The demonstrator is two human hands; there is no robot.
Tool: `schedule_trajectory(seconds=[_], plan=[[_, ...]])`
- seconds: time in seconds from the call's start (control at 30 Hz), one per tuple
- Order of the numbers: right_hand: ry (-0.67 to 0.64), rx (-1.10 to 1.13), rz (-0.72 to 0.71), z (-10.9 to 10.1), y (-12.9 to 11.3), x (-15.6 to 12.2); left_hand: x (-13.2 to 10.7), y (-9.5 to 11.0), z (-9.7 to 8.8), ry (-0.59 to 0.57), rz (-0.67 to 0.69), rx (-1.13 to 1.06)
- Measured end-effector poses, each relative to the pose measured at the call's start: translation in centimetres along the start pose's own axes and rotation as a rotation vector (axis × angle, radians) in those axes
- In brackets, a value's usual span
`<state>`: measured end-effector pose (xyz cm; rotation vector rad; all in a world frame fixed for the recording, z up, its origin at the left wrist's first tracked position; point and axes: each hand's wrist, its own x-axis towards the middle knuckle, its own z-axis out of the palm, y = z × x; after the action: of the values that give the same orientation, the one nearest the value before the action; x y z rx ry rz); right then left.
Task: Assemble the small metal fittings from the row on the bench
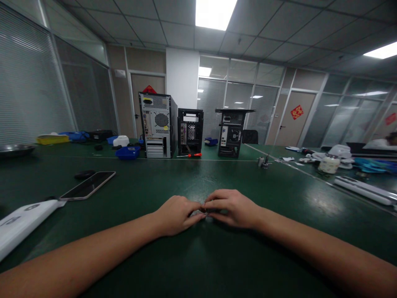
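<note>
Over the green tabletop (192, 260), my left hand (176, 215) and my right hand (234, 208) meet, their fingertips close together. Between them is a small, pale, partly see-through thing (198, 212), mostly hidden by the fingers; its kind is too small to tell. Both hands are closed in a pinch around it, thumbs below and fingers above. Beyond the hands, a screwdriver with a red handle (194, 155) lies in front of the computer cases.
A tall computer case (158, 124), a smaller black case (190, 130) and another case (230, 134) stand at the back. To the left are a phone (89, 185), a white box (25, 223) and a blue tray (127, 153). At right lie a jar (329, 164) and a long white device (366, 190).
</note>
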<state>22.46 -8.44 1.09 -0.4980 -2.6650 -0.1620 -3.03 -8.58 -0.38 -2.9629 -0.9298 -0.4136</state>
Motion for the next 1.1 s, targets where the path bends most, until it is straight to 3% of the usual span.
schedule_trajectory(seconds=[0.17,0.4,0.6,0.7,0.8,0.93,1.1], plan=[[0.099,-0.134,-0.122,0.6,-1.0,0.0,0.2,0.0,0.0,-0.014,0.068,-0.017],[0.106,-0.151,-0.157,0.5,-0.6,-0.1,0.0,0.0,0.2,0.039,0.057,0.005],[0.081,-0.123,0.034,1.2,0.1,-0.9,0.4,0.0,0.5,0.049,-0.011,0.051],[0.135,-0.048,0.17,1.2,0.4,-0.9,0.2,0.2,0.4,0.048,-0.052,0.039],[0.199,0.022,0.216,1.1,0.4,-0.7,-0.1,0.1,0.3,0.056,-0.052,0.005],[0.166,0.002,0.127,1.1,0.1,-0.7,-0.1,-0.1,0.5,0.028,0.014,-0.022],[0.092,-0.15,-0.105,1.0,-0.2,-1.6,0.6,0.6,0.6,-0.012,0.118,-0.075]])
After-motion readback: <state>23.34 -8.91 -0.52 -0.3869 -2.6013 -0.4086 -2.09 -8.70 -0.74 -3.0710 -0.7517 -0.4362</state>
